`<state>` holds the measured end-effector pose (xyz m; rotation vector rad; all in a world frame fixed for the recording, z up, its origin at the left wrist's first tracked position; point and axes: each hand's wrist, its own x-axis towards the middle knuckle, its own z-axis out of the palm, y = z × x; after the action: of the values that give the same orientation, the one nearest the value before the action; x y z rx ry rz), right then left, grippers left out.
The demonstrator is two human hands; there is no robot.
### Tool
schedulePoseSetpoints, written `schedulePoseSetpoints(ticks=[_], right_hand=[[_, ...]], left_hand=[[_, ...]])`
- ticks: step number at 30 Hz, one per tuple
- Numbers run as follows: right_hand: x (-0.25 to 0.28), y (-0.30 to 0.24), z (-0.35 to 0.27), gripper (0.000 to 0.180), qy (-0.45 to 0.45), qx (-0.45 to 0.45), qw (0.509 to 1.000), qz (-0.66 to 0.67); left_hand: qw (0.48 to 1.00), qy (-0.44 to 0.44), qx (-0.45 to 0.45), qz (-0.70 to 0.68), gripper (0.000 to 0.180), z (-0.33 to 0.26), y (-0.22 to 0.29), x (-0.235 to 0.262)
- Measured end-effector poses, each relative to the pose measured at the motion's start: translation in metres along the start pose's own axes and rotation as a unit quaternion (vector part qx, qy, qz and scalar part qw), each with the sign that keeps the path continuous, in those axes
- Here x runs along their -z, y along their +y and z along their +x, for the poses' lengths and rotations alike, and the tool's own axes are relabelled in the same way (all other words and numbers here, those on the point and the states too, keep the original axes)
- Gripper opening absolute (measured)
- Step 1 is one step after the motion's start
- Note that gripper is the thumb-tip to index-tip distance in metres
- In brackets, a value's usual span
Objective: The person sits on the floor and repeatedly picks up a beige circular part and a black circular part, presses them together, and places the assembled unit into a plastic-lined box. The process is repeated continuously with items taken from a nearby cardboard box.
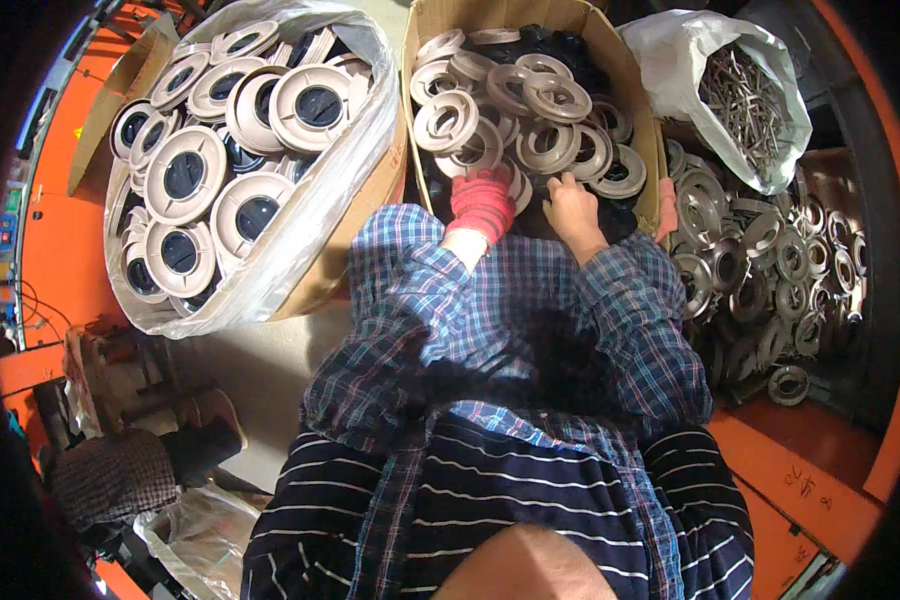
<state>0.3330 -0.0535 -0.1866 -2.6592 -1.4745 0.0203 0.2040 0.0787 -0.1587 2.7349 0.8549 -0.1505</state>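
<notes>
My left hand, in a red knitted glove, is at the near side of an open cardboard box. Its fingers are curled over the edge of a beige plastic ring. Beside it on the right, my bare right hand reaches into the same box with bent fingers. Whatever lies under those fingertips is hidden. Several more beige rings are heaped in the box, over dark black parts.
At left stands a bag-lined carton full of beige discs with black centres. A white sack of thin metal-looking pieces is at upper right, above piled rings. Orange metal beams flank me. Another person's leg shows at lower left.
</notes>
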Motion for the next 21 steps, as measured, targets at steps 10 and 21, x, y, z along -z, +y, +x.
schedulePoseSetpoints(ticks=[10, 21], right_hand=[[-0.016, -0.004, 0.005, 0.053, 0.029, -0.020, 0.999, 0.026], [0.119, -0.006, -0.014, 0.024, 0.165, -0.059, 0.903, 0.391]], left_hand=[[0.996, -0.037, 0.034, -0.077, 0.081, -0.006, -0.004, 0.000], [0.428, -0.050, 0.012, -0.902, 0.033, -0.063, -0.032, 0.081]])
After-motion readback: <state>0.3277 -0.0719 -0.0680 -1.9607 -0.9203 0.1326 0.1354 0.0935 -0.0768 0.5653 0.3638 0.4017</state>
